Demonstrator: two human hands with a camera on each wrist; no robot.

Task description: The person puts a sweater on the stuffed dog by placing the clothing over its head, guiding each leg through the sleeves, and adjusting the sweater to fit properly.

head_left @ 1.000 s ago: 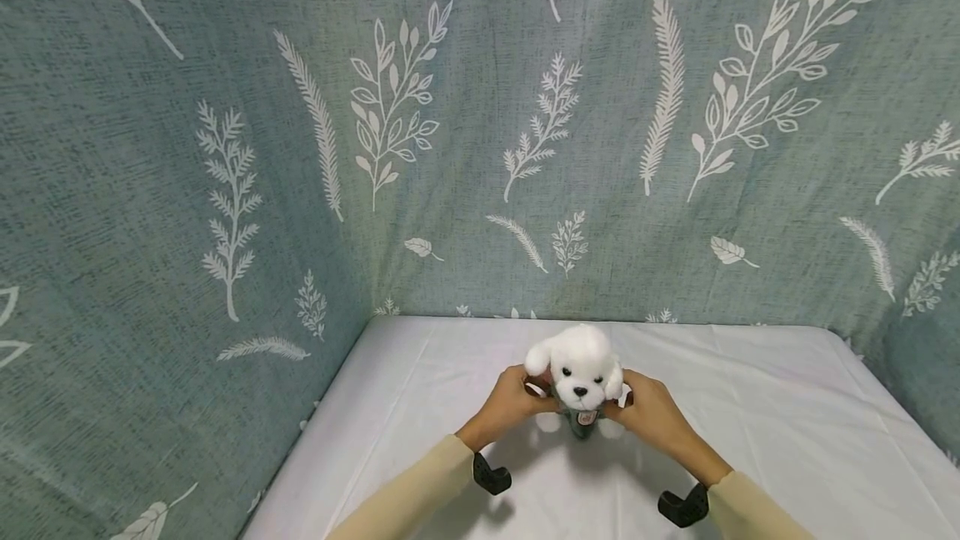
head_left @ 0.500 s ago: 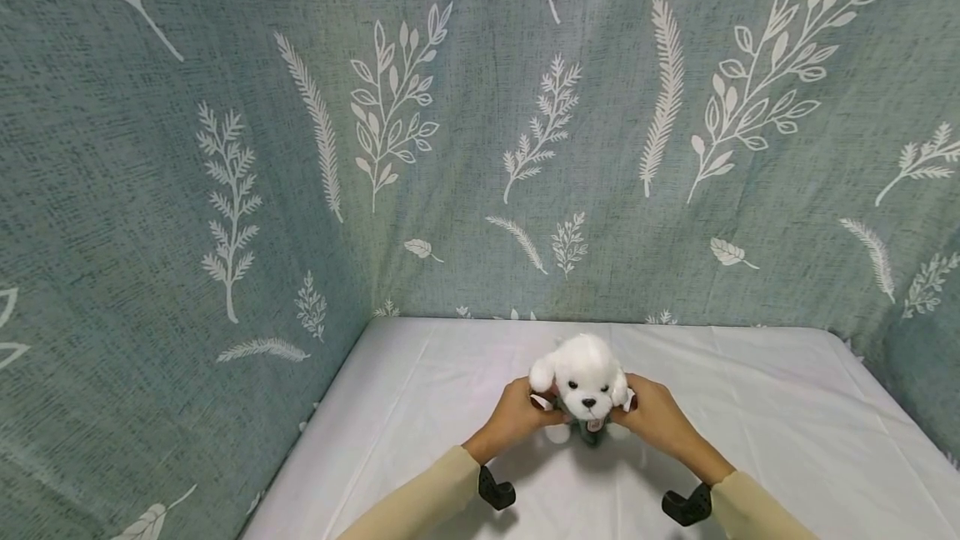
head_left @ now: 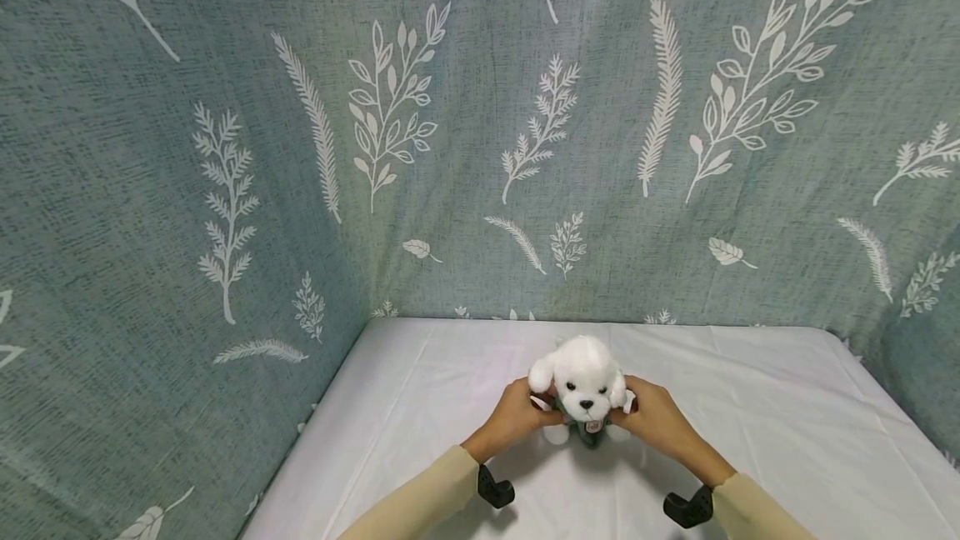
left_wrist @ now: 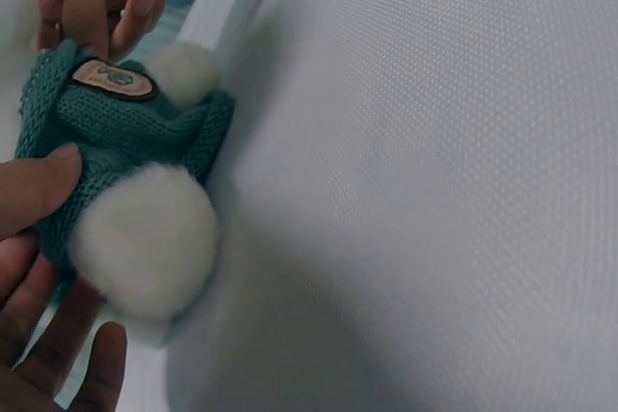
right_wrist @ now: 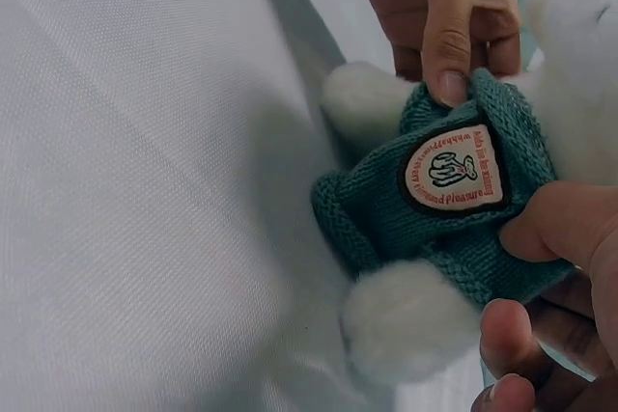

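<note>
A white plush dog [head_left: 585, 365] with floppy ears and a black nose faces me, upright at the middle of the white table. It wears a knitted teal sweater [left_wrist: 126, 132] with a badge [right_wrist: 454, 171] on the chest. My left hand [head_left: 521, 408] grips one side of the body, thumb pressed on the sweater's front. From the other side my right hand [head_left: 656, 413] grips it likewise, its thumb [right_wrist: 550, 229] near the badge. The white paws [right_wrist: 410, 320] hang close to the table; whether they touch it I cannot tell. The dog's back is hidden.
A white cloth covers the table [head_left: 442, 365]. Blue-green curtains [head_left: 465, 148] with white leaf prints stand behind it and at the sides. Black wrist mounts [head_left: 495, 487] sit under both forearms, beside beige sleeves [head_left: 420, 494].
Over the first half second both hands brought the dog slightly lower and a little to the right in the head view. Since then hands and dog have stayed almost still.
</note>
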